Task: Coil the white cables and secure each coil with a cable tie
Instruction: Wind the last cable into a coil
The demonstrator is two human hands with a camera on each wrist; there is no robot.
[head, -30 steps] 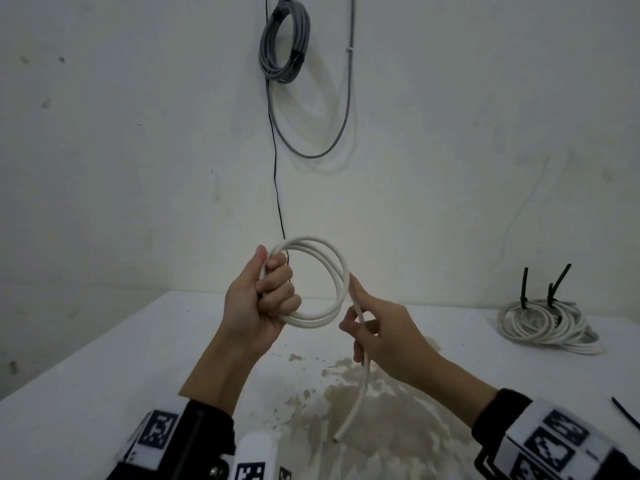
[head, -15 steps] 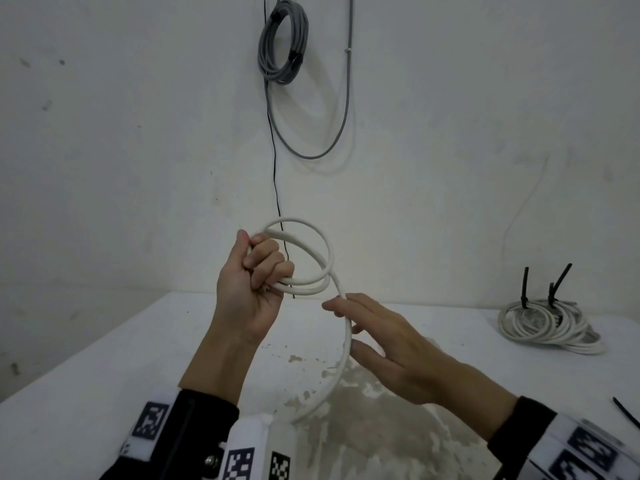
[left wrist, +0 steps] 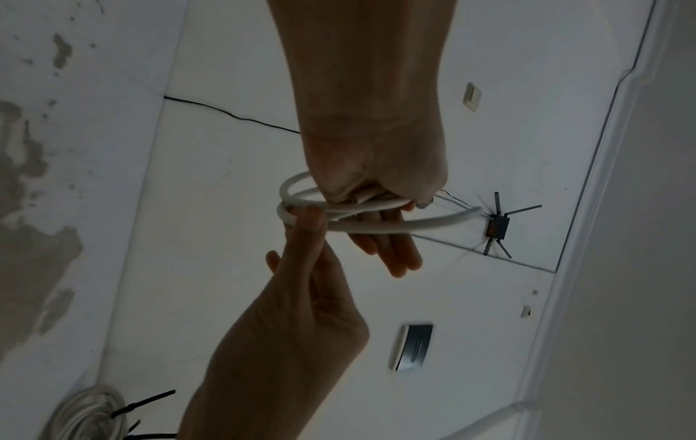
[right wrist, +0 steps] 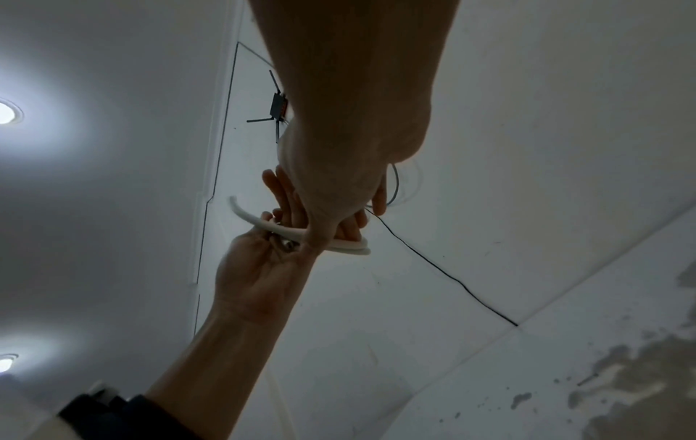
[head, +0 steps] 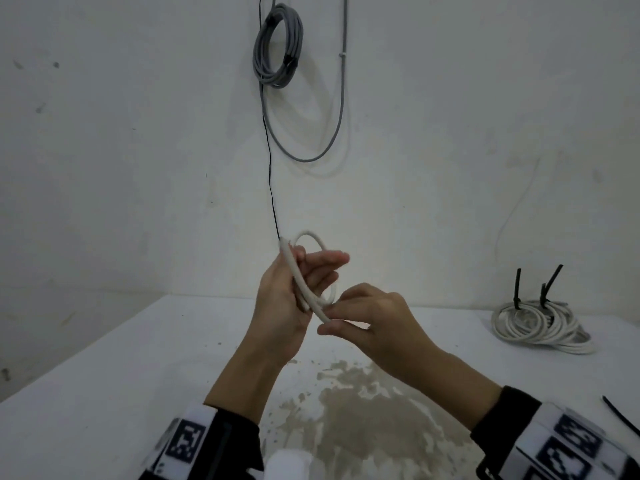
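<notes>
A short white cable [head: 313, 235] is wound into a small coil and held in the air above the table. My left hand [head: 287, 299] holds it: the loops pass over the outstretched fingers [head: 329, 261] and one strand lies across the palm. In the left wrist view the coil [left wrist: 376, 227] crosses under my left hand [left wrist: 376, 166]. My right hand [head: 367, 317] is right beside it and pinches the cable's lower end between thumb and forefinger. The right wrist view shows the free tip of the cable [right wrist: 244, 217] curving past my left hand [right wrist: 260, 268], with my right hand [right wrist: 339, 178] in front.
Tied white coils [head: 540, 323] with upright black cable ties [head: 517, 289] lie at the table's back right. A loose black tie [head: 620, 417] lies near the right edge. The white table [head: 104, 393] has a worn patch. A grey cable bundle [head: 277, 46] hangs on the wall.
The tail that hung down to the table is now wound up into the coil. My right hand rose to the coil and pinched the end. My left fingers uncurled and the coil turned edge-on.
</notes>
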